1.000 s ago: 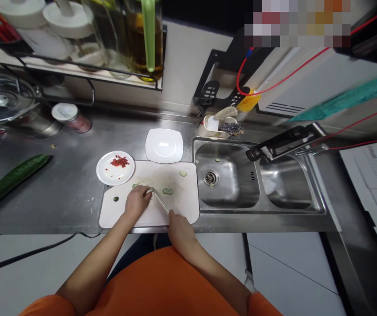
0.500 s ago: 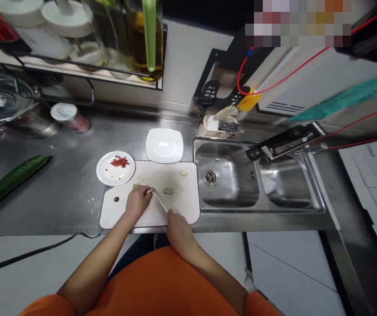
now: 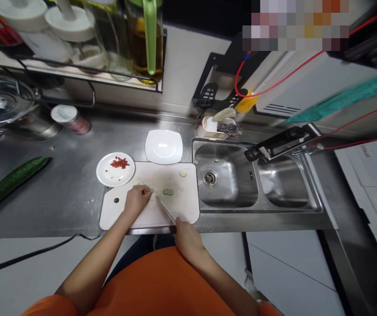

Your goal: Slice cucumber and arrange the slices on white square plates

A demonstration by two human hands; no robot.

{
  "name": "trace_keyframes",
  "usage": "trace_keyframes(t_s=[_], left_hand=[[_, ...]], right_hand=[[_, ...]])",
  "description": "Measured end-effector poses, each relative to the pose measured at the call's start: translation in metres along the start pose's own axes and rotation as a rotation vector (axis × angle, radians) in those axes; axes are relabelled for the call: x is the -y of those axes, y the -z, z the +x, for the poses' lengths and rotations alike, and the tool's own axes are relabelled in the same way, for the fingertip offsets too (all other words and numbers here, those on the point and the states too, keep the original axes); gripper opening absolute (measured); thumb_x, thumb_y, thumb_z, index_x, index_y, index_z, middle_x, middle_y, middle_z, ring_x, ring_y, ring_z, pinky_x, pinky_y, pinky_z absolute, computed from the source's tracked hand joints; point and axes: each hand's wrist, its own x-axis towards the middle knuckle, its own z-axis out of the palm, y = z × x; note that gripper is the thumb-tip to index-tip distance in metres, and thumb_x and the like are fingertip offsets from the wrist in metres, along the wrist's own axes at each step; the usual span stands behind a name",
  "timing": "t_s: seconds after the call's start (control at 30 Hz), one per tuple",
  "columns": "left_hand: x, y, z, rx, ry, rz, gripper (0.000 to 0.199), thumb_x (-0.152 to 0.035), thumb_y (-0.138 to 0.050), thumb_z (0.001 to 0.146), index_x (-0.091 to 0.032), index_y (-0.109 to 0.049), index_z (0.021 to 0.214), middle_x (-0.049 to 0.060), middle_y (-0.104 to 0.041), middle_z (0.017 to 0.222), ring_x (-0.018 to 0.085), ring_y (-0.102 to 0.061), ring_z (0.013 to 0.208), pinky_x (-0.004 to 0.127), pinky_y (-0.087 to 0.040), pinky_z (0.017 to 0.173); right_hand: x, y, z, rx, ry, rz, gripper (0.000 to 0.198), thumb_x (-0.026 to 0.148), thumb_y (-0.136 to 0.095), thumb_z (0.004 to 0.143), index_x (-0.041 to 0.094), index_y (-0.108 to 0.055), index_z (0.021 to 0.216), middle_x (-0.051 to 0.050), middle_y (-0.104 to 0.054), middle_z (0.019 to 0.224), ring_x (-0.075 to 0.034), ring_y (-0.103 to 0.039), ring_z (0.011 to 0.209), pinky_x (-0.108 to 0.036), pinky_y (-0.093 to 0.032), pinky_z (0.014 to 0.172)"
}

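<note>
On the white cutting board (image 3: 127,219), my left hand (image 3: 137,199) is closed, fingertips pinched at a small cucumber slice (image 3: 152,191) that is mostly hidden. My right hand (image 3: 188,237) grips a knife (image 3: 166,207), its tip pointing towards the left fingertips with a small gap between. Just right of the tip lies a short row of overlapping cucumber slices (image 3: 168,192). One lone cucumber slice (image 3: 183,174) rests near the board's upper right corner. A dark green cucumber end (image 3: 116,200) sits left of my left hand.
Behind the board stand a round plate with chopped red pieces (image 3: 120,163) and a square white plate (image 3: 164,146). A whole cucumber (image 3: 14,182) lies far left, a red can (image 3: 72,118) behind it. To the right is a double sink (image 3: 231,202); a bottle rack (image 3: 103,74) hangs above.
My right hand has drawn the knife back, down and to the right, away from the left fingertips. My left hand has barely shifted. The whole view has tilted slightly.
</note>
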Motion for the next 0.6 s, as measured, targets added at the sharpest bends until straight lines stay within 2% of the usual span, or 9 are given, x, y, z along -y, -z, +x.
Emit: trace_keyframes(t_s=[0.27,0.43,0.6], left_hand=[[0.022,0.028,-0.003,-0.125,0.185,-0.025,0.023,-0.039,-0.053,0.072,-0.020,-0.067,0.068,-0.001,-0.066,0.064,0.015,-0.057,0.062,0.024,-0.037,0.060],[0.031,0.030,-0.004,-0.154,0.172,0.035,0.023,-0.037,-0.052,0.074,-0.020,-0.067,0.068,-0.001,-0.065,0.065,0.015,-0.057,0.064,0.024,-0.038,0.062],[0.024,0.021,-0.007,-0.232,0.083,0.013,0.026,-0.037,-0.052,0.076,-0.020,-0.069,0.086,0.003,-0.068,0.081,0.017,-0.058,0.074,0.027,-0.043,0.072]], right_hand=[[-0.007,-0.005,0.002,0.022,-0.012,-0.004,0.034,0.000,-0.035,0.081,0.017,-0.051,0.105,-0.011,-0.064,0.089,-0.021,-0.062,0.088,-0.026,-0.039,0.064],[-0.007,-0.005,0.003,0.040,-0.005,-0.007,0.036,-0.001,-0.034,0.079,0.017,-0.051,0.105,-0.011,-0.064,0.091,-0.021,-0.062,0.088,-0.026,-0.039,0.064],[-0.007,-0.006,0.000,0.022,-0.010,-0.033,0.037,-0.002,-0.032,0.079,0.017,-0.051,0.104,-0.011,-0.064,0.091,-0.022,-0.062,0.089,-0.026,-0.041,0.064]])
